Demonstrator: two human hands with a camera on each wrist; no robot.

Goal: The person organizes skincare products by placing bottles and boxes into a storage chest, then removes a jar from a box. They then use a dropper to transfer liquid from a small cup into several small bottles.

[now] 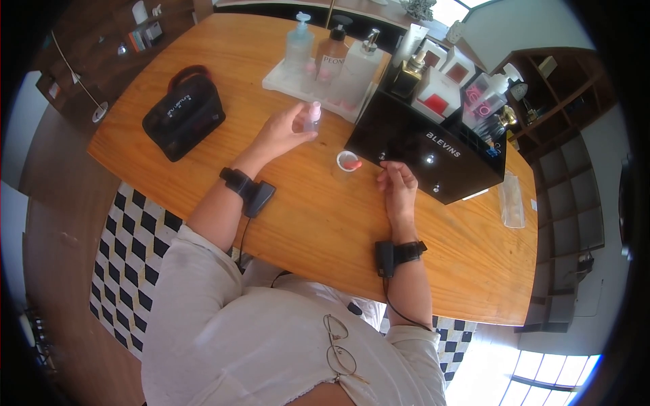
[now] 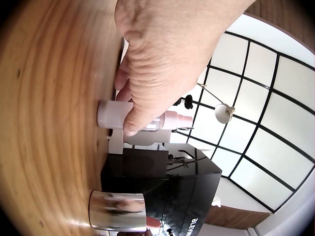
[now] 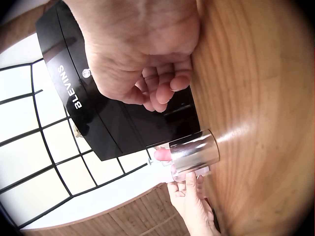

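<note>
My left hand (image 1: 281,132) holds a small clear bottle with a pink top (image 1: 312,116) between thumb and fingers, upright. In the left wrist view the thumb lies across the bottle (image 2: 115,114), whose base is right at the table surface. To its right stands a shiny silver cup (image 3: 194,151), with a coral-pink piece (image 1: 353,164) leaning out over its rim. My right hand (image 1: 398,184) hangs beside the cup with fingers loosely curled and nothing in them, close in front of the black drawer box (image 1: 406,145).
A white tray (image 1: 276,80) with several pump bottles stands at the back. Cosmetics fill the top of the black box. A black bag (image 1: 183,118) sits at the left, and a clear packet (image 1: 512,201) lies near the table's right edge.
</note>
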